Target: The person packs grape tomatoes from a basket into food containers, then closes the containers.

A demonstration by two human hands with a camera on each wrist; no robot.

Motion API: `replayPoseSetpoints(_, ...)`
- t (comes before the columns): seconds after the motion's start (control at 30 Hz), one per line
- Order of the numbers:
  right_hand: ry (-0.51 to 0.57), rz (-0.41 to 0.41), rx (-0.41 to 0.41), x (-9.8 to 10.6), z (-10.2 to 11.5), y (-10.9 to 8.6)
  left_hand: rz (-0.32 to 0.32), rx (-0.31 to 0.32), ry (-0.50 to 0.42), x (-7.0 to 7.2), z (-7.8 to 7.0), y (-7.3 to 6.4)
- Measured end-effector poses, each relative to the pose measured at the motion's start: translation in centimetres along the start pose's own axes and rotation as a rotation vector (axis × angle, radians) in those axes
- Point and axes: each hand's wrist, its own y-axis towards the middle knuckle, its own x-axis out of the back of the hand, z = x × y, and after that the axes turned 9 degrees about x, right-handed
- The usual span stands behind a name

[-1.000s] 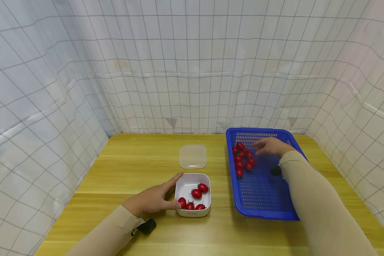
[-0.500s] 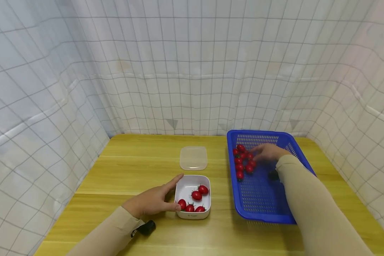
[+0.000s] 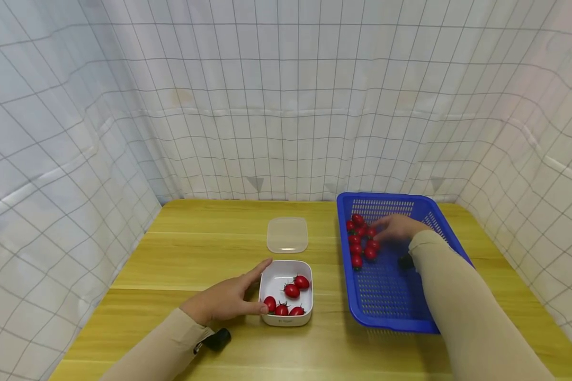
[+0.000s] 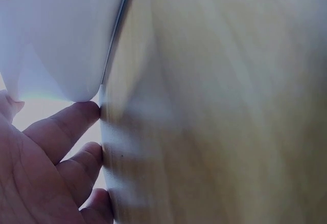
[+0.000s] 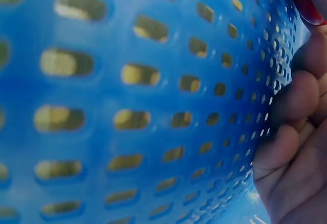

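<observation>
A white square box (image 3: 286, 320) with several cherry tomatoes (image 3: 292, 291) inside stands at the table's front middle. At its left side, my left hand (image 3: 224, 301) touches it with spread fingers, the thumb at the near corner and the index finger at the far one. In the left wrist view, fingertips (image 4: 87, 109) rest against the box wall. My right hand (image 3: 398, 227) reaches into a blue basket (image 3: 355, 307) and pinches a cherry tomato (image 3: 371, 232) between thumb and index finger. Red skin of a tomato (image 5: 306, 1) shows by the fingers in the right wrist view.
More cherry tomatoes (image 3: 355, 248) lie along the basket's left wall. A translucent lid (image 3: 287, 235) lies flat behind the white box. The wooden table (image 3: 195, 248) is enclosed by a white checked curtain (image 3: 286, 106).
My right hand has come down and left, its fingers now at a tomato in the group. My left hand stays at the box.
</observation>
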Motion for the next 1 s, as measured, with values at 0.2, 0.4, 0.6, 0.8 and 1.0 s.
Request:
replayPoseSetpoints(0.2,-0.032,0.002,-0.006,-0.09,0.72,-0.19,0.006,-0.001,-0.011,0.10,-0.04,-0.01)
replayPoseSetpoints(0.4,-0.012,-0.003,-0.023,-0.12,0.86,-0.22,-0.002,-0.005,0.004,0.12,-0.10,-0.05)
replayPoseSetpoints(0.6,-0.012,0.002,-0.043,-0.12,0.49,-0.02,0.009,-0.008,-0.009,0.11,-0.09,-0.05)
replayPoseSetpoints(0.8,-0.038,0.011,-0.018,-0.01,0.15,0.27,0.007,-0.011,-0.008,0.14,-0.09,-0.05)
replayPoseSetpoints(1.0,-0.049,0.012,-0.004,0.16,-0.12,0.34,0.006,-0.017,-0.008,0.06,-0.24,-0.12)
